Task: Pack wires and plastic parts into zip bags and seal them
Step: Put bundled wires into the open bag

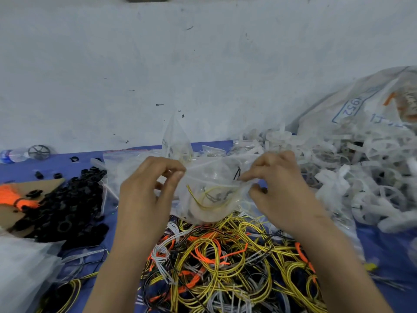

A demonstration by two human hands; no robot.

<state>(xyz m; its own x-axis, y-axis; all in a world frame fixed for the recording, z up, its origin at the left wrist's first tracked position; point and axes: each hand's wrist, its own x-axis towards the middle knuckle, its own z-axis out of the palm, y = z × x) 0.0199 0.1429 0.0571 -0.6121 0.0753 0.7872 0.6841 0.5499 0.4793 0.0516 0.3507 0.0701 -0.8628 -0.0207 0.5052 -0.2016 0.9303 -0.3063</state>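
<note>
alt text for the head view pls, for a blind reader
A left hand and a right hand pinch the top edge of a clear plastic zip bag holding a yellow wire, above a tangled pile of multicoloured wires. Black plastic rings lie left, white plastic parts right.

The light is soft, even and a bit cool, and the shadows are weak. The zip bag (212,190) shows a pale shine. The whole picture is slightly unsharp. The white plastic (22,267) in the lower left corner is smeared, and the far edge of the blue table (56,163) bends from the wide lens.
</note>
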